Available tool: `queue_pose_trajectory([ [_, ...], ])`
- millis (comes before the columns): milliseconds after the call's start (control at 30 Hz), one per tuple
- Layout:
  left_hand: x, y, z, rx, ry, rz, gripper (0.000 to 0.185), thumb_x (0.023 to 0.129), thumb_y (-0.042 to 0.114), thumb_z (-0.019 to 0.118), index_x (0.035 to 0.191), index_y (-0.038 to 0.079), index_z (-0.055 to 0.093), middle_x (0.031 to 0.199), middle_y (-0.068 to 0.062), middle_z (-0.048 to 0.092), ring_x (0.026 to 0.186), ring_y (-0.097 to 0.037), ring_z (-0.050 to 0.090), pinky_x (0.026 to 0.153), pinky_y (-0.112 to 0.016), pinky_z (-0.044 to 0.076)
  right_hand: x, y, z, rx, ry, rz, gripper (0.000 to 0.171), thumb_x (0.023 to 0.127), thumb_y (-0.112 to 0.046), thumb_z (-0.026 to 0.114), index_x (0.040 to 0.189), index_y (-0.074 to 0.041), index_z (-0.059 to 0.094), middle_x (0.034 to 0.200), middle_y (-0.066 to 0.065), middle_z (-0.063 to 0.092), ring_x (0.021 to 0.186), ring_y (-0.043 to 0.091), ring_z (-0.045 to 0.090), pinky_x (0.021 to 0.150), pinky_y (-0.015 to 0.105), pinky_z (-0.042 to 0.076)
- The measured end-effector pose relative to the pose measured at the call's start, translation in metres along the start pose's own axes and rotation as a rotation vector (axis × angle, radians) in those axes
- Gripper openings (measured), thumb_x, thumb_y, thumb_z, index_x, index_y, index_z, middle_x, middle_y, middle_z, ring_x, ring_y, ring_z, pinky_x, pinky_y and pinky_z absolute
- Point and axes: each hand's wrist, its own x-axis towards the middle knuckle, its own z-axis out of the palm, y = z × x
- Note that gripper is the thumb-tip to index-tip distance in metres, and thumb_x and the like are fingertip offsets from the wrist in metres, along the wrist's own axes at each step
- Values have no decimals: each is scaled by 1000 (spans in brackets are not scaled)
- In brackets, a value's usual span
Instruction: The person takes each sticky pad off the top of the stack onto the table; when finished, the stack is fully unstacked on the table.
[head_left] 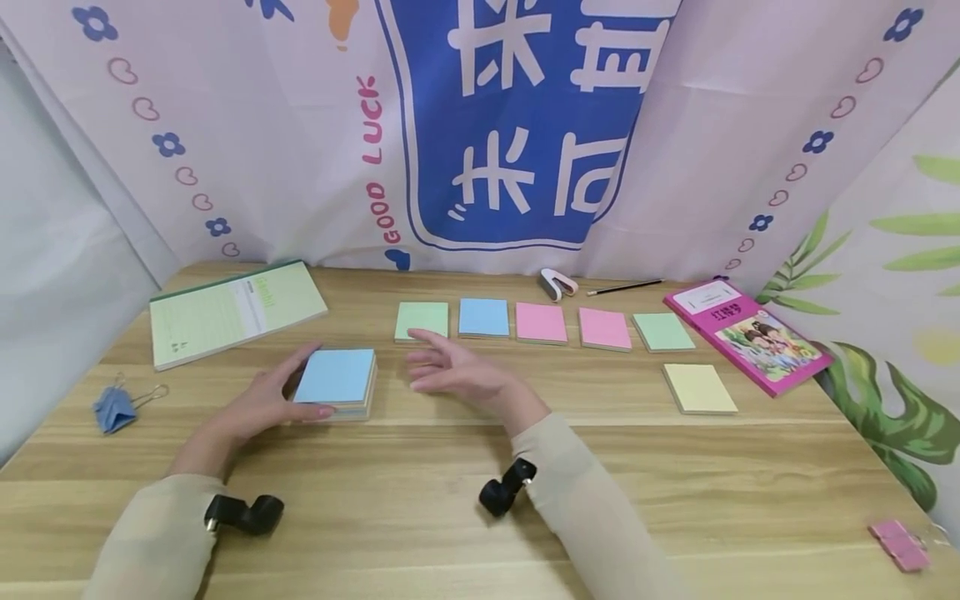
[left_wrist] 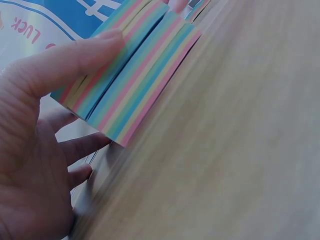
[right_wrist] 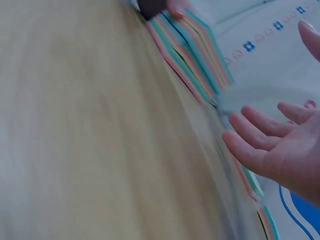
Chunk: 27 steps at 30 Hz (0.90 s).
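Observation:
My left hand [head_left: 262, 400] grips a stack of square sticky note pads [head_left: 336, 375], blue on top, from its left side, with the thumb along the near face. Striped layers of blue, green, yellow and pink show on the stack's side [left_wrist: 150, 75] in the left wrist view. To the right of the stack, apart from it, my right hand [head_left: 468, 373] holds nothing and its fingers are loosely spread. Just beyond its fingers lies a green pad [head_left: 422, 315], first in a row with a blue pad [head_left: 483, 317] and a pink pad [head_left: 541, 322].
Farther right are another pink pad [head_left: 604, 328], a second green pad [head_left: 663, 331] and a yellow pad [head_left: 700, 388]. A notebook [head_left: 232, 315], blue binder clip [head_left: 115, 410], stapler [head_left: 557, 284], pencil [head_left: 626, 287], magenta book [head_left: 750, 333] and pink binder clip [head_left: 900, 546] lie around.

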Motion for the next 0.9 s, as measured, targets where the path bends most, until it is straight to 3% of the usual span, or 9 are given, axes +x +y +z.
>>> queue_pose_trajectory([
  [133, 0, 1, 0, 20, 3, 4, 97, 68, 31, 71, 140, 16, 8, 139, -24, 8, 122, -45, 3, 90, -61, -7, 15, 10, 14, -113, 66, 19, 79, 75, 0, 62, 138, -20, 18, 135, 16, 26, 120, 28, 30, 92, 29, 31],
  [367, 0, 1, 1, 23, 6, -3, 97, 68, 31, 71, 140, 16, 8, 139, -24, 10, 121, -46, 8, 89, -64, 2, 36, 23, 34, -325, 131, 20, 87, 72, -7, 68, 139, -14, 13, 136, 3, 27, 121, 17, 27, 96, 26, 23],
  [600, 0, 0, 1, 43, 1, -4, 97, 68, 33, 71, 140, 17, 7, 139, -23, 11, 121, -46, 8, 89, -63, -2, 48, 30, 46, -544, 212, -43, 84, 68, -16, 73, 135, -10, 23, 124, -3, 38, 111, 7, 33, 96, 25, 23],
  [767, 1, -1, 0, 63, -5, 20, 98, 68, 35, 71, 140, 15, 7, 139, -22, 11, 123, -44, 6, 91, -59, -9, 46, 31, 45, -485, 238, -54, 78, 67, -13, 74, 131, -12, 30, 114, -5, 42, 105, 8, 38, 92, 24, 28],
  [900, -1, -1, 0, 65, -4, 38, 98, 68, 34, 71, 139, 11, 9, 139, -22, 11, 123, -42, 5, 91, -58, -10, 39, 28, 41, -304, 219, -34, 81, 69, -2, 70, 135, -10, 23, 111, 0, 47, 100, 11, 46, 87, 26, 35],
])
